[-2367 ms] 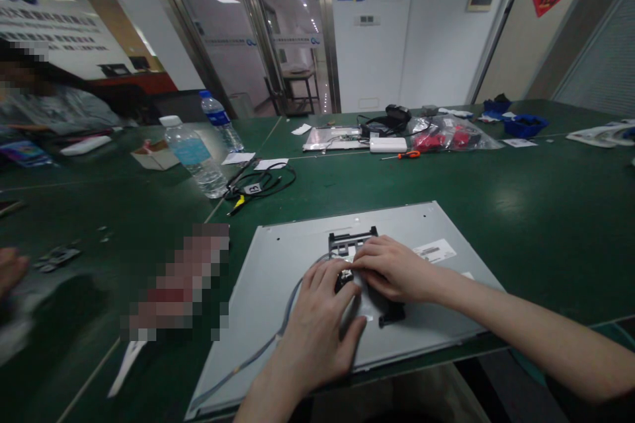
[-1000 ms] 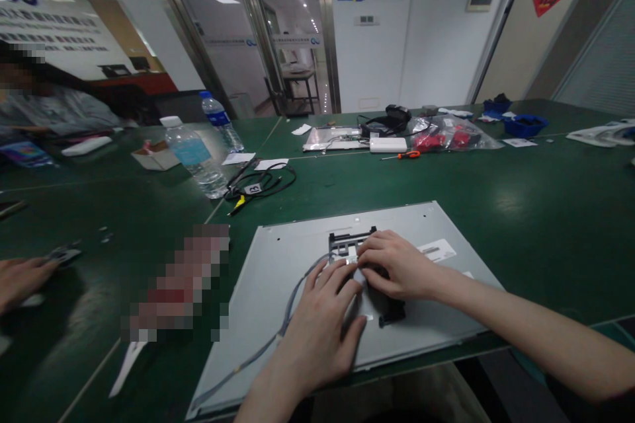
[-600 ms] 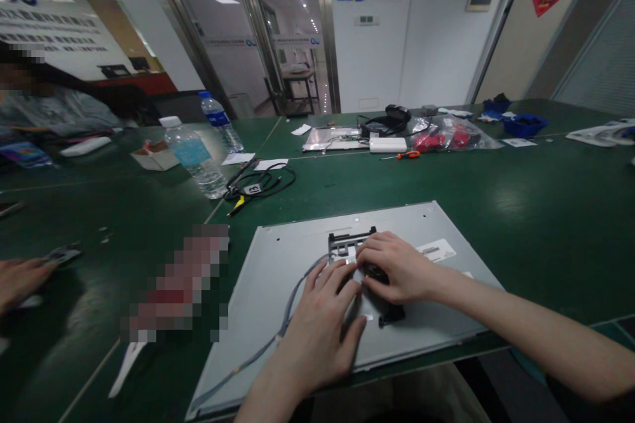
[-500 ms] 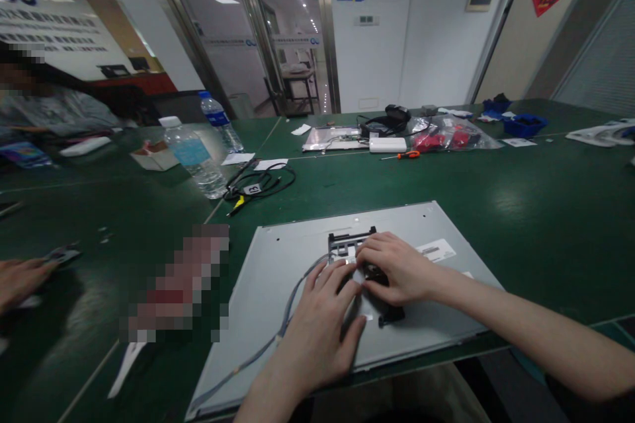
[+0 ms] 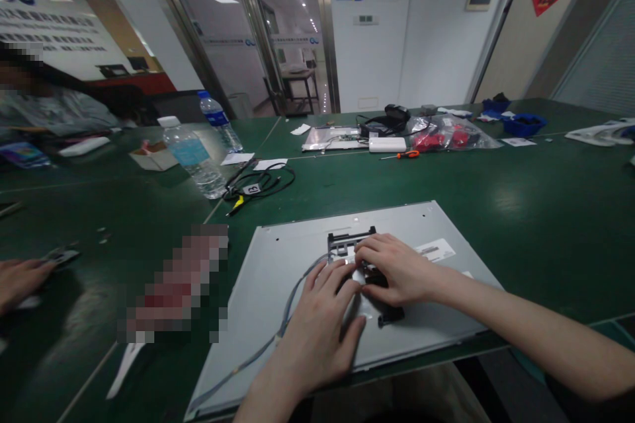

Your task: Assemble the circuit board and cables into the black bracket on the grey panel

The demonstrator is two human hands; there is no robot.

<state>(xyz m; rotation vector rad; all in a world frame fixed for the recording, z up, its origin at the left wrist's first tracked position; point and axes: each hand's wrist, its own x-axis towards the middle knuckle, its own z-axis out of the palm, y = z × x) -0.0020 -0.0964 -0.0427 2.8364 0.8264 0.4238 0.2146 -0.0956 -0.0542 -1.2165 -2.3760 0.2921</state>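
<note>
A light grey metal panel lies flat at the table's near edge, with a dark bracket mounted around its middle. A grey-blue cable curves from that bracket down to the panel's lower left corner. Across the panel rests my left hand, thumb apart and fingers stretched so the tips reach the bracket's left side. My right hand comes in from the right, its fingers bent and closed over the bracket. Whatever lies between its fingertips is hidden. A white label sits just beyond the right hand.
Left of the panel is a blurred-out reddish item; another person's hand rests farther left. Beyond stand water bottles and a coiled black cable. An orange-handled screwdriver lies before a plastic bag.
Both hands stay almost where they were on the bracket. My right hand's fingers have shifted very slightly.
</note>
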